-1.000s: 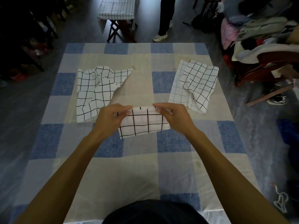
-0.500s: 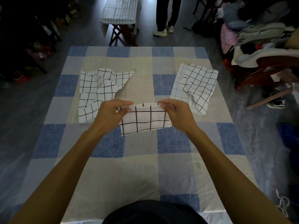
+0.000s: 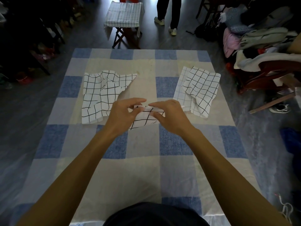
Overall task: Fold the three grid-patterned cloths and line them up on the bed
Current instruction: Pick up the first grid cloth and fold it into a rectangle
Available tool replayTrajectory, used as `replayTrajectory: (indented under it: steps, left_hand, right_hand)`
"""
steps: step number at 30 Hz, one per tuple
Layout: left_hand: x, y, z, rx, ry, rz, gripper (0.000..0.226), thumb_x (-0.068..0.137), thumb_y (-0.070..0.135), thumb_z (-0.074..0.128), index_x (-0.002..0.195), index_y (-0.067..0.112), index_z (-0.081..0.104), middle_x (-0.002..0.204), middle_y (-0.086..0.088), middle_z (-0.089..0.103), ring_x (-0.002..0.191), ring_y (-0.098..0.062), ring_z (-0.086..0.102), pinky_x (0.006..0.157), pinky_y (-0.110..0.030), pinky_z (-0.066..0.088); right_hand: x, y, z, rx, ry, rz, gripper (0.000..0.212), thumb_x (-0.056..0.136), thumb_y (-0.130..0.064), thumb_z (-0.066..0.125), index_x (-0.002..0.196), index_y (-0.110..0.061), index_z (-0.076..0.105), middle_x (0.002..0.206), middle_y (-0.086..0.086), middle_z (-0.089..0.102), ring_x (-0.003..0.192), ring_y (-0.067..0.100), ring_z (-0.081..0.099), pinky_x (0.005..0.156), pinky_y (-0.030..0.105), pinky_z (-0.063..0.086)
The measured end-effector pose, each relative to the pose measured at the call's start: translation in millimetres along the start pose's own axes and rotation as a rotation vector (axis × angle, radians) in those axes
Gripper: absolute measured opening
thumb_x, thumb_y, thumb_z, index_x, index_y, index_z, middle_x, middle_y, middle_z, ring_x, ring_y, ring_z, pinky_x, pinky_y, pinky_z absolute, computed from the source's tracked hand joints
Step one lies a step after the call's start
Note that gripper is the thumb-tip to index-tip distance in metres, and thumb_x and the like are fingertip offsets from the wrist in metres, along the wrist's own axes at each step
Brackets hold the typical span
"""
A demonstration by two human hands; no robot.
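Note:
A small folded white cloth with a black grid (image 3: 144,119) is held over the middle of the bed (image 3: 146,160). My left hand (image 3: 124,112) grips its left side and my right hand (image 3: 167,114) its right side, so most of the cloth is hidden. A crumpled grid cloth (image 3: 104,95) lies unfolded on the bed to the left. At the right lies a third, loosely folded grid cloth (image 3: 197,89), part of it showing a finer, paler grid.
The bed has a blue, grey and cream checked cover. Beyond its far edge stands a folding stool (image 3: 124,15) draped with a grid cloth, and a person's legs (image 3: 169,13). Piled clothes on chairs (image 3: 260,46) crowd the right side.
My hands have come closer together, bringing the two ends of the held cloth toward each other, so it looks narrower. The other two cloths have not moved.

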State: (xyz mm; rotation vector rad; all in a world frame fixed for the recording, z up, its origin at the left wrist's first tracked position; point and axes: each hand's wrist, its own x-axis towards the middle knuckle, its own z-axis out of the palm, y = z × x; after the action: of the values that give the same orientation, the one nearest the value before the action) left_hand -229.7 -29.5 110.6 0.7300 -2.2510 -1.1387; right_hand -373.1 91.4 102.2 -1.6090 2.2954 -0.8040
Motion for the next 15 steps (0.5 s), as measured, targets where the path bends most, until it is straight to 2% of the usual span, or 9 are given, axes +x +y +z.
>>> replayTrajectory:
  steps: [2, 5, 6, 8, 10, 13, 15]
  left_hand:
    - [-1, 6, 0, -0.009, 0.026, 0.021, 0.040, 0.084, 0.017, 0.069, 0.119, 0.033, 0.058, 0.096, 0.009, 0.067, 0.082, 0.007, 0.058, 0.076, -0.002, 0.040]
    - [-3, 7, -4, -0.024, 0.074, -0.041, 0.050, 0.087, 0.027, 0.066, 0.129, 0.040, 0.043, 0.099, 0.013, 0.062, 0.087, 0.005, 0.059, 0.073, -0.003, 0.044]
    - [-4, 6, -4, -0.023, 0.066, -0.075, 0.044, 0.088, 0.030, 0.063, 0.128, 0.038, 0.046, 0.099, 0.013, 0.062, 0.088, 0.002, 0.060, 0.071, -0.007, 0.047]
    - [-7, -1, -2, 0.004, 0.030, -0.092, 0.021, 0.090, 0.032, 0.059, 0.111, 0.027, 0.061, 0.095, 0.008, 0.065, 0.085, -0.005, 0.062, 0.069, -0.018, 0.050]
    - [-12, -6, 1, 0.017, 0.033, -0.064, 0.014, 0.091, 0.029, 0.058, 0.091, 0.017, 0.066, 0.084, 0.001, 0.067, 0.080, -0.014, 0.062, 0.068, -0.031, 0.051]
    - [-12, -9, 6, 0.047, 0.062, -0.036, 0.016, 0.090, 0.027, 0.060, 0.090, 0.014, 0.069, 0.078, -0.002, 0.067, 0.073, -0.019, 0.061, 0.068, -0.037, 0.050]
    - [-10, -7, 6, 0.101, 0.056, 0.010, 0.015, 0.090, 0.027, 0.061, 0.094, 0.015, 0.070, 0.078, -0.001, 0.068, 0.071, -0.018, 0.061, 0.067, -0.037, 0.050]
  right_hand:
    - [4, -5, 4, 0.058, 0.046, -0.026, 0.020, 0.095, -0.026, 0.056, 0.107, -0.018, 0.070, 0.093, 0.001, 0.073, 0.079, 0.019, 0.064, 0.080, 0.034, 0.049]
    - [2, -7, 1, 0.259, 0.098, 0.092, 0.019, 0.097, -0.025, 0.053, 0.104, -0.018, 0.069, 0.087, -0.001, 0.070, 0.075, 0.011, 0.059, 0.067, 0.020, 0.046]
    - [1, -7, 0, 0.320, 0.114, 0.128, 0.019, 0.098, -0.025, 0.052, 0.104, -0.018, 0.069, 0.088, -0.002, 0.069, 0.077, 0.008, 0.058, 0.066, 0.014, 0.043]
    - [-1, -5, -2, 0.389, 0.113, 0.176, 0.019, 0.098, -0.025, 0.051, 0.103, -0.019, 0.068, 0.090, -0.007, 0.068, 0.081, 0.003, 0.058, 0.069, 0.009, 0.041]
    - [-3, -6, -4, 0.402, 0.092, 0.189, 0.019, 0.099, -0.026, 0.049, 0.102, -0.020, 0.066, 0.090, -0.008, 0.066, 0.083, 0.003, 0.058, 0.071, 0.013, 0.042]
    - [-5, -11, -5, 0.431, 0.109, 0.181, 0.013, 0.097, -0.028, 0.053, 0.103, -0.024, 0.063, 0.086, -0.016, 0.062, 0.079, -0.002, 0.056, 0.067, 0.011, 0.041]
    - [-5, -17, -7, 0.462, 0.140, 0.147, 0.015, 0.094, -0.029, 0.057, 0.108, -0.025, 0.063, 0.091, -0.019, 0.063, 0.085, -0.004, 0.056, 0.071, 0.009, 0.042]
